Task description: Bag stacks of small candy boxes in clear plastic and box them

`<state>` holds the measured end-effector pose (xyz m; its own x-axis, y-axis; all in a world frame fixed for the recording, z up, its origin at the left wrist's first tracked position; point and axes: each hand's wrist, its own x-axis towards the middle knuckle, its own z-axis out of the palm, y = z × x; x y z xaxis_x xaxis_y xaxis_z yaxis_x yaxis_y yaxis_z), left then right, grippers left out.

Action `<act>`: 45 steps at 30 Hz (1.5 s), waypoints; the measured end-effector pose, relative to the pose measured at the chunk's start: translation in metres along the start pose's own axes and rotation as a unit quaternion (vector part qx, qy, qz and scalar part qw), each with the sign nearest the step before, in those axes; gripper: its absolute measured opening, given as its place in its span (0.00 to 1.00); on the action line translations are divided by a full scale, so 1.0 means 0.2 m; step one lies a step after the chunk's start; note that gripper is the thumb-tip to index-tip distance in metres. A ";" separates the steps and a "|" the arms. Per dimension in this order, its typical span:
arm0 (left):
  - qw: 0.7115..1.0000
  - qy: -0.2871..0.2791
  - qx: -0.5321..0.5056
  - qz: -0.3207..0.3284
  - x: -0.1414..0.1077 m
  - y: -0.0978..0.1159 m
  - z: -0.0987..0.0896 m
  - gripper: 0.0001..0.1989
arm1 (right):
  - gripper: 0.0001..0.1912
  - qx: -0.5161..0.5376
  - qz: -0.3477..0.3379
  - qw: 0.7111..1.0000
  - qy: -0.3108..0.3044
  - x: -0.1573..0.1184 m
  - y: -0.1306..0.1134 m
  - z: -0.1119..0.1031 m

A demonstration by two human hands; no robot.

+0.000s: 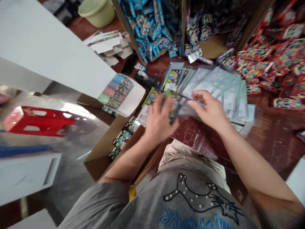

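Nearest the camera is a grey shirt (143, 205), its wearer standing against the near edge of the red bench (269, 127). Just in from that edge, the left hand (160, 119) lies over a dark printed card (176, 101); its fingers are blurred, so I cannot tell how firmly they grip. The right hand (209, 109) has a narrow thumb-and-finger hold on a clear sleeve (187, 110), which meets the card. More sleeves (219, 82) fan out toward the far edge; a carton (96, 162) of packs stands by the bench's left end. To work cleanly, pinch the film lightly at its margin, guide the card flat and square, and rest both on the bench so nothing creases.
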<state>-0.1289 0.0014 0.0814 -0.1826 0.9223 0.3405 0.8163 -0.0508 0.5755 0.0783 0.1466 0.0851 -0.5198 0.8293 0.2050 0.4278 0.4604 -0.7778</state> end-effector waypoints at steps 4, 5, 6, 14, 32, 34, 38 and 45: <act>0.999 0.040 -0.022 -0.002 0.18 -0.46 -0.09 0.44 | 0.47 -0.261 0.029 0.965 -0.019 0.11 0.14 0.04; 0.999 0.036 -0.039 0.012 0.21 -0.52 -0.10 0.42 | 0.44 -0.297 0.035 0.953 -0.037 0.09 0.18 0.03; 0.997 0.035 -0.056 0.029 0.23 -0.54 -0.10 0.42 | 0.39 -0.318 0.028 0.946 -0.055 0.05 0.21 0.02; 0.966 -0.094 -0.226 -0.087 0.19 0.08 0.05 0.23 | 0.17 -0.179 -0.051 0.971 0.153 -0.37 0.22 -0.08; 0.663 -0.123 -0.684 -0.276 0.30 0.72 0.63 0.16 | 0.13 0.385 0.212 0.822 0.361 -0.93 -0.05 -0.08; 0.764 -0.058 -0.613 -0.192 0.28 0.70 0.66 0.17 | 0.13 0.251 0.188 0.854 0.415 -0.99 -0.01 -0.15; 0.883 -0.211 -0.418 -0.030 0.15 0.64 0.58 0.16 | 0.20 -0.084 0.035 0.925 0.369 -0.98 0.05 -0.38; 0.902 -0.310 -0.295 0.050 0.01 0.61 0.43 0.17 | 0.13 -0.235 -0.002 0.959 0.157 -0.83 0.01 -0.45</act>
<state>0.0183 0.0295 0.0887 0.3669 0.9296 0.0359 0.3448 -0.1717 0.9228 0.2323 0.0378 0.1018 -0.3051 0.8479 0.4336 0.7503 0.4944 -0.4388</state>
